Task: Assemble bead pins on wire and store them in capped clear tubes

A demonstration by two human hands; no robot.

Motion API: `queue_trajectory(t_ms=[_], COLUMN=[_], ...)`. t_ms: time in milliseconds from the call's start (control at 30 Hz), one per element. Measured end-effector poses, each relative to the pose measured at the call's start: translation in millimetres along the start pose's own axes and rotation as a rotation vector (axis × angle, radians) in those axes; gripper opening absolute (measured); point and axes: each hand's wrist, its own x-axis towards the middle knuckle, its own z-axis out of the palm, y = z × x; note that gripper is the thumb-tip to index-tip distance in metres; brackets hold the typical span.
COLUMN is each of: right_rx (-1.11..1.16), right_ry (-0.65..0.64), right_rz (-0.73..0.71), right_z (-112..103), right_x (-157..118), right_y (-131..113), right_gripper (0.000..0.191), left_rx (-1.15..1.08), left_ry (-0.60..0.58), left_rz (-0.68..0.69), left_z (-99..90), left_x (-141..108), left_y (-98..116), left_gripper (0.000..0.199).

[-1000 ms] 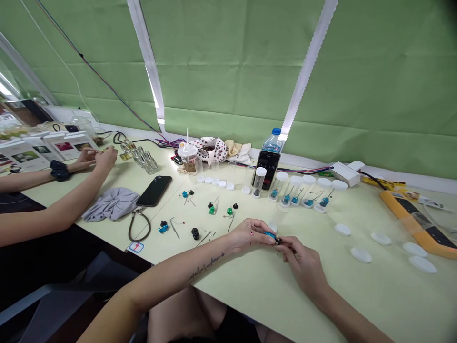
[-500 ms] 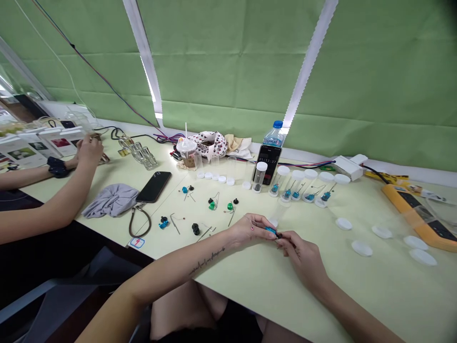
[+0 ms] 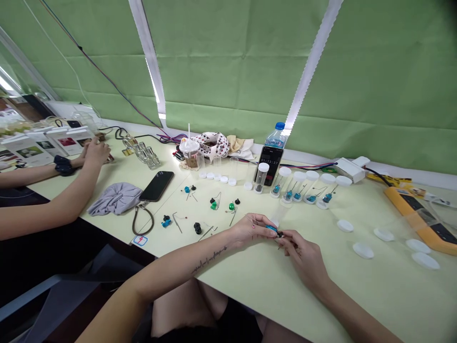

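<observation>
Near the front of the pale table my left hand [image 3: 253, 229] pinches a small blue part [image 3: 272, 229]. My right hand [image 3: 300, 248] meets it from the right, its fingers closed on a small black piece [image 3: 280, 234] at the blue part's end. To the left lie a blue part with a black knob [image 3: 166, 221], a black part [image 3: 197, 228], two green parts [image 3: 213, 205] [image 3: 232, 206] and thin bent metal rods [image 3: 177, 222]. Behind my hands stand several clear tubes with white caps [image 3: 284, 171], some holding blue parts.
A phone showing a timer [image 3: 269, 164] leans on a bottle [image 3: 275, 138]. Loose round lids [image 3: 363, 250] and an orange device [image 3: 421, 220] are at the right. At the left are a dark phone [image 3: 157, 186], a grey cloth [image 3: 114, 198] and another person's hands [image 3: 95, 152].
The whole view has shifted slightly, so table items appear a little further right. My hands keep nearly the same pose around the blue part and black piece.
</observation>
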Motion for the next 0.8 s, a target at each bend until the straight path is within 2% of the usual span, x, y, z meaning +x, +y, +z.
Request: queue_trajectory(t_ms=[233, 467, 800], right_rx=[-0.016, -0.046, -0.052], right_ry=[0.07, 0.074, 0.066], right_rz=[-0.019, -0.066, -0.044], right_z=[0.6, -0.3, -0.7], right_x=[-1.1, -1.7, 0.6], right_y=[-0.7, -2.4, -1.1], right_gripper=[0.025, 0.023, 0.027], left_rx=[-0.021, 0.03, 0.048], left_ry=[0.027, -0.001, 0.029], left_rz=[0.019, 0.006, 0.015], left_z=[2.4, 3.0, 4.2], left_x=[-0.1, -1.9, 0.1], left_y=[-0.4, -0.7, 0.3], left_gripper=[0.042, 0.038, 0.041])
